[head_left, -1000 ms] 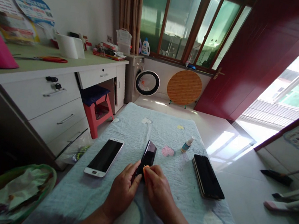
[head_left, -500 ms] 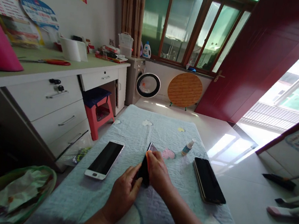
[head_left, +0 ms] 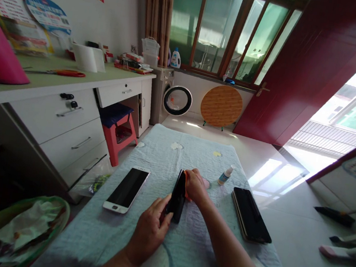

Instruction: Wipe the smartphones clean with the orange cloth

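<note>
A black smartphone (head_left: 176,198) is tilted up over the cloth-covered table, its lower left edge gripped by the thumb and fingers of my left hand (head_left: 150,226). My right hand (head_left: 196,186) is closed on an orange cloth (head_left: 187,188) and presses it against the phone's upper right edge; much of the cloth is hidden by the fingers. A white smartphone (head_left: 127,189) lies face up to the left. On the right, a small spray bottle (head_left: 225,175) stands upright, and a black tablet (head_left: 251,215) lies on top of another flat device.
A pale blue quilted cover (head_left: 195,153) lies over the table. At the lower left is a green waste basket (head_left: 64,210) with crumpled paper. A white desk (head_left: 67,123) and a red stool (head_left: 120,137) stand to the left. Brooms (head_left: 334,215) are on the right-hand floor.
My right hand has moved with the orange cloth from the phone's screen to its right edge, uncovering more of the screen. The left hand keeps its hold.
</note>
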`<state>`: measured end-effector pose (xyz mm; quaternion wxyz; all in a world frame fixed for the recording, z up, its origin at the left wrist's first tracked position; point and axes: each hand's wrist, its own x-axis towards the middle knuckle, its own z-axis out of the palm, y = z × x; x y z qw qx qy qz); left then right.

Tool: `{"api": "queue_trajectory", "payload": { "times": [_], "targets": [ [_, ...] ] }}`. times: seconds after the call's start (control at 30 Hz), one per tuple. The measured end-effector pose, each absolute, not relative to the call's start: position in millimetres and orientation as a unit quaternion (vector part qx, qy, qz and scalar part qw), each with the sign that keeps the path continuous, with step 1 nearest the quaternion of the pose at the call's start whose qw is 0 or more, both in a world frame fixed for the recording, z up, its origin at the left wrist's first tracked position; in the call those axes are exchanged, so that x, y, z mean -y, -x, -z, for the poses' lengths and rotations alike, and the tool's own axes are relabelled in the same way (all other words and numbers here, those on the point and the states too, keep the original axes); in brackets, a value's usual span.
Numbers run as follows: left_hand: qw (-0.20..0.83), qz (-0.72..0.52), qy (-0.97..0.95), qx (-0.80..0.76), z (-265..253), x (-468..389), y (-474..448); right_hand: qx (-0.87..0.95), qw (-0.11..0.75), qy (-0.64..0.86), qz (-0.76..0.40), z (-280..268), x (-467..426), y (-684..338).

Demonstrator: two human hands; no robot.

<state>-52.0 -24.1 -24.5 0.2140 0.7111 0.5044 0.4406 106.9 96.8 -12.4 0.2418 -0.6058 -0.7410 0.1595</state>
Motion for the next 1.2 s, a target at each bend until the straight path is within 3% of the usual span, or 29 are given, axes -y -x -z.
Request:
{"api": "queue_trajectory", "payload": {
  "times": [0.43, 0.83, 1.2],
  "targets": [
    [0.2, -0.418, -0.714, -0.525, 34.5, 26.7, 48.2, 0.733, 0.175, 0.649, -0.102, 13.4, -73.8, -114.4],
    [0.331, -0.41, -0.666, -0.528, 22.0, 27.5, 45.8, 0.737, 0.132, 0.647, -0.141, 10.4, -20.2, -117.3],
    [0.476, -0.466, -0.544, -0.51, 31.5, 21.0, 48.5, 0.704, 0.26, 0.601, -0.275, 2.2, 27.6, -119.8]
  ]
}}
